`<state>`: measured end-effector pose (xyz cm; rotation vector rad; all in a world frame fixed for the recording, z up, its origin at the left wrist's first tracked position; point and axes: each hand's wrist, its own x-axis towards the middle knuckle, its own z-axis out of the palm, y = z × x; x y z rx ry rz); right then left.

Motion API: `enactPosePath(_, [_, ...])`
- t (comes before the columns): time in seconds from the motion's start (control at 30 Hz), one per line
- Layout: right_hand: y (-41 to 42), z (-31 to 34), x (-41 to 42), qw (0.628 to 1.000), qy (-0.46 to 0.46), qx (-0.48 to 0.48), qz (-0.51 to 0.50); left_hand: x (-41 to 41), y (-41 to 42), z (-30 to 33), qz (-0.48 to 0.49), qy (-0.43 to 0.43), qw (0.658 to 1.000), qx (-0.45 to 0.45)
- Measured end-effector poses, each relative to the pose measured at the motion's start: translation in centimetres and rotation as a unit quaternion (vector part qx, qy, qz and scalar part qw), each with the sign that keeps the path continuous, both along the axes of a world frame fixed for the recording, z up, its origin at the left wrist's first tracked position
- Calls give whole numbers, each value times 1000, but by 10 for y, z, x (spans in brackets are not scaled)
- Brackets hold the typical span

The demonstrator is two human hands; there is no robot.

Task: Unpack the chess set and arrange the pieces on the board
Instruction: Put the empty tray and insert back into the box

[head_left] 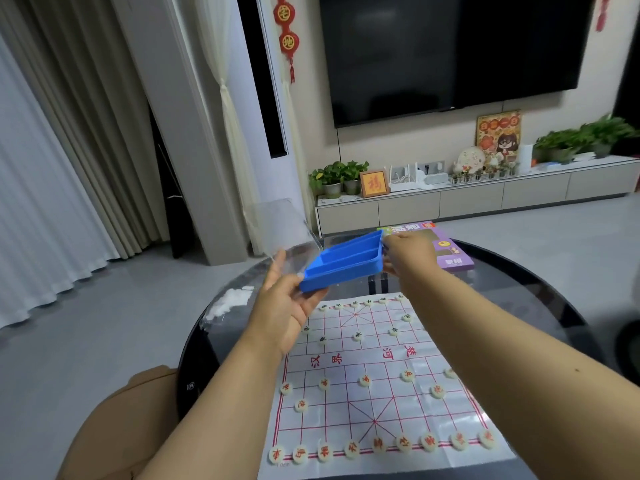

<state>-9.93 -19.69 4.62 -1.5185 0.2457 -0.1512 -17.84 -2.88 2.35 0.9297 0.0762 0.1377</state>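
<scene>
the paper board (363,393) reads 楚河 and 汉界 across its middle in red, and the framed picture (374,183) on the cabinet shows 福.

Both forearms are bare to the frame's edge, no sleeves, and the left hand (289,306) and right hand (408,252) are ungloved. At 7 o'clock, tan trousers (114,427) cover a knee.
</scene>
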Motion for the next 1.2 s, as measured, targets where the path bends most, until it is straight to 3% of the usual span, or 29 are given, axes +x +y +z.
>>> enactPosePath(0.17, [-15, 2, -22, 989, 26, 146, -8, -14, -9, 0, -61, 26, 994, -83])
enactPosePath(0.37, [-19, -5, -44, 971, 69, 231, 0, -17, -37, 5, 2, 124, 990, -64])
enactPosePath(0.73, [-23, -8, -60, 960, 74, 269, 3, -23, -51, 8, 10, 127, 989, 67])
enactPosePath(0.9, [-24, -14, -63, 961, 77, 258, 64, -32, -48, 13, -6, 144, 983, 116])
enactPosePath(1.07, [-26, -13, -67, 932, 121, 317, 125, -35, -45, 8, -22, 131, 979, 156])
enactPosePath(1.2, [-27, -15, -64, 941, 112, 288, 135, -32, -42, 4, -33, 117, 978, 172])
